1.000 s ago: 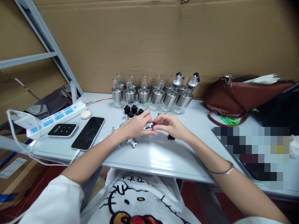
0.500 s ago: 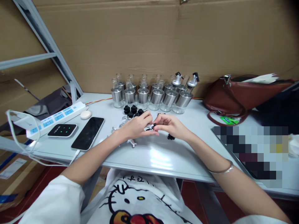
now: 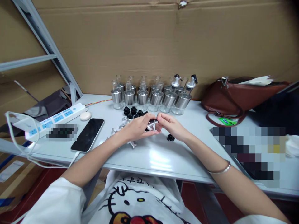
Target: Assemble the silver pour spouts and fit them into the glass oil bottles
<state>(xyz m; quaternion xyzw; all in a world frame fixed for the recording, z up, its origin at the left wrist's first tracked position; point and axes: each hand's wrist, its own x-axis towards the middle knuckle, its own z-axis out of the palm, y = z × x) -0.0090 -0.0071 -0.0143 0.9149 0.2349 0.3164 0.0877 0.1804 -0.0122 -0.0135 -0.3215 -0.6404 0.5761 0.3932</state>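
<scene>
Over the middle of the table, my left hand (image 3: 139,125) is closed around a silver and black bottle pourer spout (image 3: 152,125). My right hand (image 3: 171,125) pinches the black end of the same piece with thumb and fingertips. The fingers cover part of it. Beneath and behind my left hand lie several silver spout pieces (image 3: 132,144) and black ribbed stoppers (image 3: 133,110). A small cluster of black parts (image 3: 170,137) sits just below my right hand.
Two rows of glass bottles with steel sleeves (image 3: 142,97) stand at the back; two carry pourer tops (image 3: 191,81). On the left are a phone (image 3: 87,135), a power strip (image 3: 57,120) and a round white case (image 3: 85,116). A brown bag (image 3: 245,96) lies at right.
My right fingers have shifted up to the top of the spout, and the piece has turned, showing more of its silver side. My left hand stays almost in place.
</scene>
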